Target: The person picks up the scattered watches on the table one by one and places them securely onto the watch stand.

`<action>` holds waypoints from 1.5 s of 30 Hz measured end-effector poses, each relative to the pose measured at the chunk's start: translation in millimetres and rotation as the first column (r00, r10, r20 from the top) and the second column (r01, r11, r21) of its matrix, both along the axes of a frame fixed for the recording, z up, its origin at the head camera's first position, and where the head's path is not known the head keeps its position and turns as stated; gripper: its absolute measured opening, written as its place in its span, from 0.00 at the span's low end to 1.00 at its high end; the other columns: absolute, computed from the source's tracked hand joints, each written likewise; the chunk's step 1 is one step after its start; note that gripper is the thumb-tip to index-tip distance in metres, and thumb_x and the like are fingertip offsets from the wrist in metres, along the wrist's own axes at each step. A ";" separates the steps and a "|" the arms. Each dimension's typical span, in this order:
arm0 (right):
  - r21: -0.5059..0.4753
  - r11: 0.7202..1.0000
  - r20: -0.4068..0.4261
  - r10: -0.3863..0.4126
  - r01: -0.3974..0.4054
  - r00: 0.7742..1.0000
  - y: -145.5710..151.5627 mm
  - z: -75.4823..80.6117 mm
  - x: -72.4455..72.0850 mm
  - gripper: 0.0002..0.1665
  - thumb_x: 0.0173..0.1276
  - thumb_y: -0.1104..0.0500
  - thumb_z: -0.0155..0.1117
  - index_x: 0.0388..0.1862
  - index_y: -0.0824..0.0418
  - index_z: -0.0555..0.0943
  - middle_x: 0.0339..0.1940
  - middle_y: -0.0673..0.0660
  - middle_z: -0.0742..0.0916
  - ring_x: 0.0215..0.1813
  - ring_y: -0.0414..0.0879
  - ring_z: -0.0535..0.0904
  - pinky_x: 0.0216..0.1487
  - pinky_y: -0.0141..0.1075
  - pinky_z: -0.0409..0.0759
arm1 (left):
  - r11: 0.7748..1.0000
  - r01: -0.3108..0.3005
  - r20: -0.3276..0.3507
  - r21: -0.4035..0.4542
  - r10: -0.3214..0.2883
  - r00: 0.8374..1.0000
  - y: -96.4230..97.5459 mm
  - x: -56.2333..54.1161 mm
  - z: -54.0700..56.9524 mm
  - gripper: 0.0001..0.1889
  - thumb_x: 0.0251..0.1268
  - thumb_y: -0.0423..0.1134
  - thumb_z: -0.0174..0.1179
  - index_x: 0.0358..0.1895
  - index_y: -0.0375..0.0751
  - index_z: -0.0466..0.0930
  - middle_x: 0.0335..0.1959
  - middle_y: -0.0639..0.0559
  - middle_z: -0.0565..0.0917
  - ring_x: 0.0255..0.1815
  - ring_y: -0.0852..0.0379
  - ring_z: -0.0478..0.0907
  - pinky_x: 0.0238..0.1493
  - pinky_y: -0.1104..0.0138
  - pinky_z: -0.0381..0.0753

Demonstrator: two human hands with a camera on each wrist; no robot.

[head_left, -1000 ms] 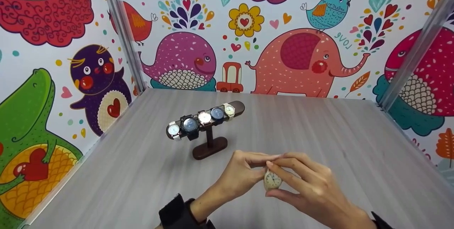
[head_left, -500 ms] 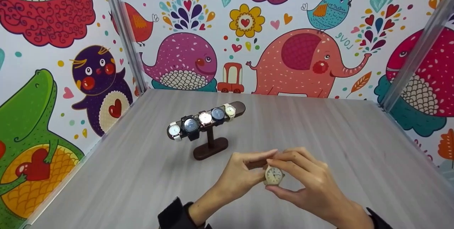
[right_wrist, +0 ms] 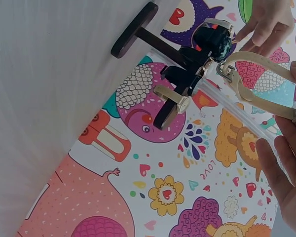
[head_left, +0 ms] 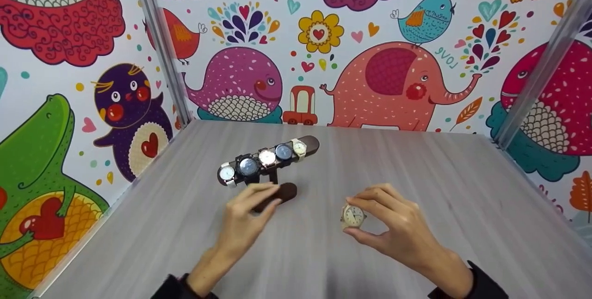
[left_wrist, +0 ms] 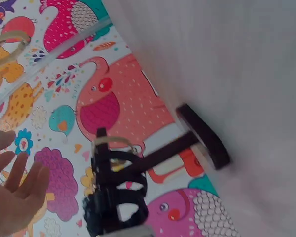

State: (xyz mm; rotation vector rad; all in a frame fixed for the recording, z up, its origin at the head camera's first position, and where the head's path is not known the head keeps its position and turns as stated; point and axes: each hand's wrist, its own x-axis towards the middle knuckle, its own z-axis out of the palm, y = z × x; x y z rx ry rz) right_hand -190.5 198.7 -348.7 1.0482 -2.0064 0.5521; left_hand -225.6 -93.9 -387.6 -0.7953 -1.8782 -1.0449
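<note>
My right hand (head_left: 393, 225) pinches a cream-strapped wristwatch (head_left: 354, 216) by its case, between thumb and fingers, over the near table. In the right wrist view its cream strap (right_wrist: 259, 58) forms a closed loop with the buckle at one end. My left hand (head_left: 243, 220) is apart from the watch, its fingers loosely bent and holding nothing. In the head view that hand overlaps the base of a dark brown watch stand (head_left: 312, 144); the left wrist view shows the fingers apart from the stand.
Several watches sit in a row on the stand's bar: a white one (head_left: 227, 173), dark ones (head_left: 248, 166) and a cream one (head_left: 299, 147) among them. Printed cartoon walls (head_left: 319, 72) close off the back and sides of the grey table (head_left: 416, 169).
My left hand has let go of the watch and moved left, to in front of the stand. My right hand keeps the watch, slightly higher, with its dial facing up.
</note>
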 end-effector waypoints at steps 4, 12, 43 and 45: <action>-0.003 1.000 0.006 -0.007 0.007 1.000 -2.0 -1.5 -8.2 0.29 0.51 0.49 0.83 0.52 0.54 0.87 0.44 0.47 0.88 0.47 0.40 0.79 0.41 0.24 0.86 | 0.991 -0.130 -0.086 -0.034 0.127 0.988 -31.9 -11.7 -1.4 0.19 0.43 0.23 0.74 0.44 0.30 0.87 0.45 0.39 0.86 0.44 0.45 0.84 0.54 0.77 0.82; -0.014 0.999 -0.009 -0.035 0.035 0.999 -7.1 -4.7 -28.3 0.32 0.46 0.52 0.86 0.52 0.56 0.87 0.42 0.50 0.88 0.45 0.41 0.79 0.39 0.25 0.85 | 0.952 -0.263 0.205 -0.159 0.292 0.934 -72.9 -46.5 -9.2 0.45 0.39 0.30 0.80 0.67 0.25 0.70 0.66 0.26 0.70 0.65 0.27 0.71 0.65 0.40 0.74; 0.099 0.970 0.236 -0.240 0.223 0.942 -10.4 0.8 -108.1 0.29 0.52 0.57 0.81 0.55 0.59 0.86 0.45 0.54 0.91 0.47 0.47 0.81 0.33 0.37 0.87 | 0.965 -0.214 0.228 -0.150 0.244 0.942 -77.6 -54.7 -7.9 0.30 0.47 0.25 0.74 0.58 0.23 0.78 0.57 0.32 0.83 0.58 0.37 0.82 0.60 0.51 0.83; 0.118 0.960 0.257 -0.276 0.253 0.926 -13.2 1.1 -117.0 0.28 0.54 0.58 0.80 0.55 0.59 0.86 0.46 0.54 0.90 0.47 0.48 0.81 0.34 0.40 0.87 | 0.965 -0.211 0.230 -0.156 0.243 0.942 -78.6 -54.2 -8.3 0.30 0.47 0.25 0.74 0.58 0.23 0.79 0.57 0.33 0.83 0.57 0.38 0.83 0.59 0.51 0.83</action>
